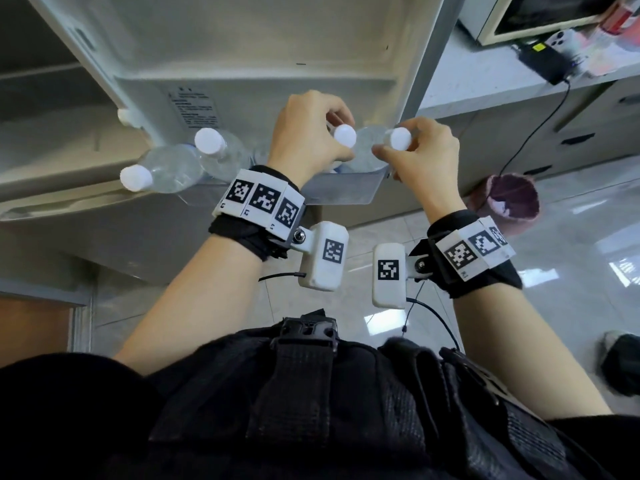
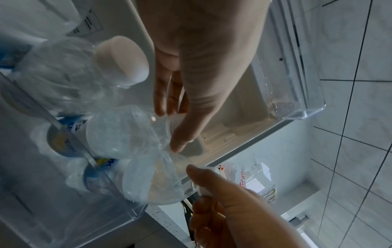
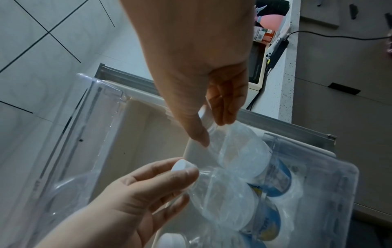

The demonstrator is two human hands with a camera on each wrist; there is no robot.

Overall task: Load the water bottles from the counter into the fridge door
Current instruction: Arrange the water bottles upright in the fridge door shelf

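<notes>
Already both hands are pinching bottle necks just under the caps, the left hand (image 1: 308, 133) holding the inner bottle (image 1: 346, 140) and the right hand (image 1: 420, 152) the outer bottle (image 1: 396, 138), both bottles seemingly standing upright inside the door bin (image 1: 341, 192).

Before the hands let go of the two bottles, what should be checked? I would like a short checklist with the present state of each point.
1. Left hand holds its bottle at the neck: ok, fingers curl round it below the cap.
2. Right hand holds its bottle at the neck: ok.
3. Both bottle bodies are inside the door shelf: ok, seen in the wrist views.
4. Bottoms rest flat on the shelf floor: cannot tell, hidden.
5. Held bottles stand upright: not ok, both lean and touch each other.
6. The two other bottles on the left are steady: not ok, both lean too.
</notes>
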